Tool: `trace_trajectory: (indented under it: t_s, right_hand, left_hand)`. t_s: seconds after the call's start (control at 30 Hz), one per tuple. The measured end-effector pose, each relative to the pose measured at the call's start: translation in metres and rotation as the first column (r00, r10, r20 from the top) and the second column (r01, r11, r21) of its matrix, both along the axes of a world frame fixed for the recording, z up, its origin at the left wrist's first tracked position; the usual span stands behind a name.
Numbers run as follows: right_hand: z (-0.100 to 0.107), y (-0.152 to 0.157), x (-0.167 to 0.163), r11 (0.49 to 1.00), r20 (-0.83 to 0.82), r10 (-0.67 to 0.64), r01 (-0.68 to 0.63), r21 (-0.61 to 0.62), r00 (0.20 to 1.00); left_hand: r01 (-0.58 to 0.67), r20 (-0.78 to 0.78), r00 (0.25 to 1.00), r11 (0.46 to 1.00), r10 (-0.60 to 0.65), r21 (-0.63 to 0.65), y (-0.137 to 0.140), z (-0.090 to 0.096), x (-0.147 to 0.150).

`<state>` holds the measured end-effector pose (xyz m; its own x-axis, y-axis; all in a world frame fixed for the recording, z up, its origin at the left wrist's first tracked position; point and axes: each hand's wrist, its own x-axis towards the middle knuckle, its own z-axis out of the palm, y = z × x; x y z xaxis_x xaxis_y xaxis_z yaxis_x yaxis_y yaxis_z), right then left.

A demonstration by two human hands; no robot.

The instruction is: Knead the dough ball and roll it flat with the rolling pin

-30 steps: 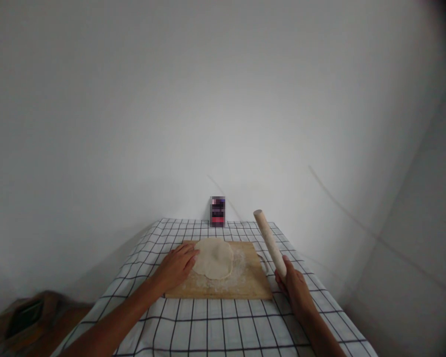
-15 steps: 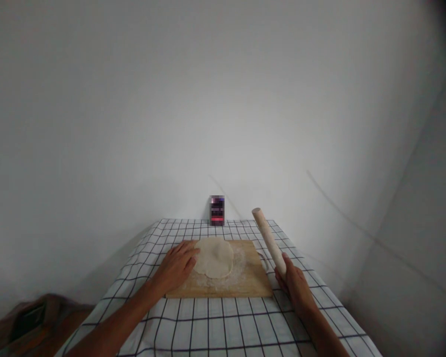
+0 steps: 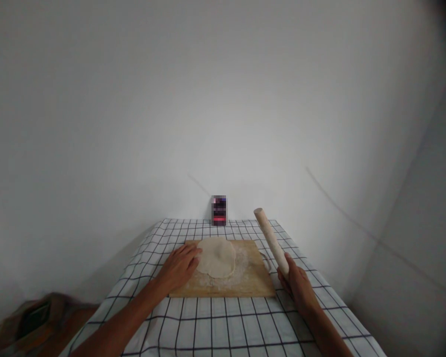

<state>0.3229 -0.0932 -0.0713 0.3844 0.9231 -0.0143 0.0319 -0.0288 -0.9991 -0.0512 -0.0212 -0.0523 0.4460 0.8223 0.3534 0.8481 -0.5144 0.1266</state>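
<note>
A flat, roundish sheet of dough (image 3: 217, 258) lies on a floured wooden board (image 3: 258, 285). My left hand (image 3: 180, 265) rests over the board's left side, its fingers stretched out and the tips at the dough's left edge. To the right of the board, my right hand (image 3: 297, 282) is wrapped round the lower end of a wooden rolling pin (image 3: 271, 238). The pin is tilted up and away, its far end leaning to the left, apart from the dough.
A white tablecloth with dark grid lines (image 3: 208, 327) covers the table. At the back, a small pixelated dark panel (image 3: 219, 210) stands against the white wall (image 3: 223, 99). A cord or handle loop (image 3: 265, 263) shows at the board's right edge. Brown furniture (image 3: 33, 320) sits low at the left.
The whole view has shifted slightly, so everything appears a little further right. Both hands, the dough and the rolling pin keep nearly the same positions relative to each other.
</note>
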Motion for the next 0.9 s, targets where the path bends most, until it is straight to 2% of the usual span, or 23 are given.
trace_trajectory:
  t_s: [0.27, 0.5, 0.63, 0.73, 0.83, 0.9]
  right_hand:
    - [0.004, -0.002, -0.002, 0.999, 0.028, -0.031, 0.030, 0.019, 0.999]
    - [0.009, -0.005, -0.005, 0.999, 0.053, -0.023, 0.021, 0.026, 0.998]
    - [0.009, -0.006, -0.007, 0.998, 0.010, -0.046, 0.045, 0.036, 0.999]
    - [0.013, -0.007, -0.009, 0.999, 0.052, -0.013, 0.011, 0.048, 0.999]
    - [0.015, -0.007, -0.010, 0.997, 0.081, -0.044, 0.039, 0.061, 0.996]
    - [0.014, -0.007, -0.009, 0.995, 0.103, -0.089, 0.082, 0.065, 0.991]
  left_hand:
    - [-0.015, 0.009, 1.000, 1.000, 0.016, -0.007, 0.002, -0.008, -0.003]
    - [-0.011, -0.041, 0.999, 0.996, 0.008, -0.084, 0.001, 0.001, 0.001]
    - [0.032, -0.042, 0.998, 0.993, -0.037, -0.109, 0.005, 0.004, 0.005]
    - [0.082, -0.032, 0.996, 0.990, -0.087, -0.114, 0.009, 0.002, 0.010]
    - [0.123, -0.022, 0.992, 0.982, -0.128, -0.142, 0.013, -0.003, 0.014]
    - [0.092, 0.043, 0.995, 0.982, -0.086, -0.165, 0.018, -0.005, 0.014]
